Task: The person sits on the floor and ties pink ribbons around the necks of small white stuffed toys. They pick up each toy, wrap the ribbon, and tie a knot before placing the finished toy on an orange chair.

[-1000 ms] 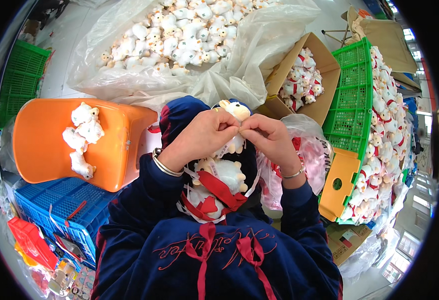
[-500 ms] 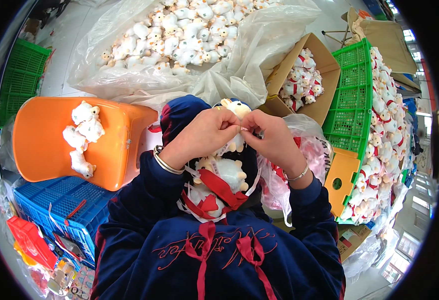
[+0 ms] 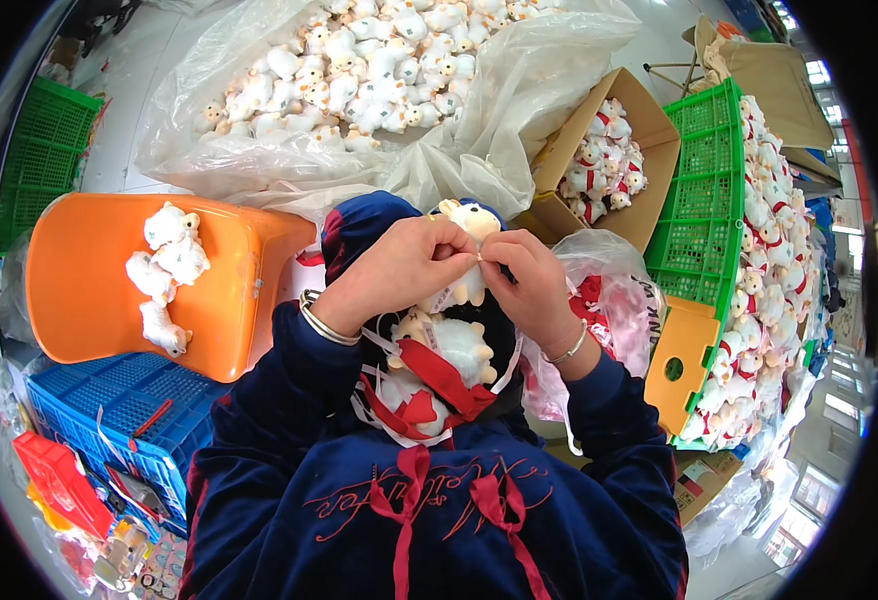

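Left hand (image 3: 404, 270) and right hand (image 3: 529, 285) meet fingertip to fingertip at twelve o'clock, both pinched closed, forearms angled inward.

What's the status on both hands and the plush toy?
Left hand and right hand both pinching at the neck of the white plush toy. Toy upright above the lap. More plush with red ribbons beneath; nothing blocking.

just the one head cam on me, fisheye, looking straight down; close over my left hand (image 3: 399, 265) and right hand (image 3: 529, 285); floor bends at the rim
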{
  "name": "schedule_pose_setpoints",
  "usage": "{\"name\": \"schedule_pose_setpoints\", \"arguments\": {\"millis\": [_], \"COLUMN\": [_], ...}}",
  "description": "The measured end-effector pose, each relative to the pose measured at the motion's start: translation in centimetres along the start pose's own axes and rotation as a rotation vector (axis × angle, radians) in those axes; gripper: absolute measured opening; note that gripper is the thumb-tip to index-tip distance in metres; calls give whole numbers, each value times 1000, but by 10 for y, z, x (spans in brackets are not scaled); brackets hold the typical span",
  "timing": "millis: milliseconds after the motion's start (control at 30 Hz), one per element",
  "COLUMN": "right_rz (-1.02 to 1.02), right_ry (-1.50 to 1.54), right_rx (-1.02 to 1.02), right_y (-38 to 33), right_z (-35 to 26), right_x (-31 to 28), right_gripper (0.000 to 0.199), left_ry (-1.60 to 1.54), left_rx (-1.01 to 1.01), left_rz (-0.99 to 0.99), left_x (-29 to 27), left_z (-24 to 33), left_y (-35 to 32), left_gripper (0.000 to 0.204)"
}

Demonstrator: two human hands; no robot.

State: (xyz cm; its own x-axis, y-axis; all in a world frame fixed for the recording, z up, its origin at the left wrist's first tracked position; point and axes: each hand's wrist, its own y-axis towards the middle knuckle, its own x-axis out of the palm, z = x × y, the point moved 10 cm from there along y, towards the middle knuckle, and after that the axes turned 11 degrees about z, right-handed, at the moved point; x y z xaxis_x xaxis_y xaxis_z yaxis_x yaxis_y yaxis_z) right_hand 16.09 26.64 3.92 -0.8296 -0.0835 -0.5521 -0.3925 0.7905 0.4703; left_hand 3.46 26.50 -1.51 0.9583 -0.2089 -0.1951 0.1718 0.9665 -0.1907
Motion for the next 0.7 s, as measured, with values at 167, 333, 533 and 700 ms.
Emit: {"name": "schedule_pose_setpoints", "arguments": {"millis": [167, 333, 533, 700], "right_rz": [119, 160, 158, 109], "right_ry": [66, 90, 90, 67], "right_rx": [-61, -65, -73, -123], "right_y": [-11, -15, -14, -8], "right_z": [0, 3, 2, -5], "right_x": [-1, -1, -1, -3], "right_gripper": [22, 23, 23, 24], "left_ry": [-43, -26, 191, 267], "left_rx": [29, -1, 204, 371], "left_rz": [55, 78, 88, 114], "left_x": [-4, -6, -10, -9], "left_z": [2, 7, 30, 39], "left_y": [0, -8, -8, -8], "left_gripper": [19, 17, 17, 12]}}
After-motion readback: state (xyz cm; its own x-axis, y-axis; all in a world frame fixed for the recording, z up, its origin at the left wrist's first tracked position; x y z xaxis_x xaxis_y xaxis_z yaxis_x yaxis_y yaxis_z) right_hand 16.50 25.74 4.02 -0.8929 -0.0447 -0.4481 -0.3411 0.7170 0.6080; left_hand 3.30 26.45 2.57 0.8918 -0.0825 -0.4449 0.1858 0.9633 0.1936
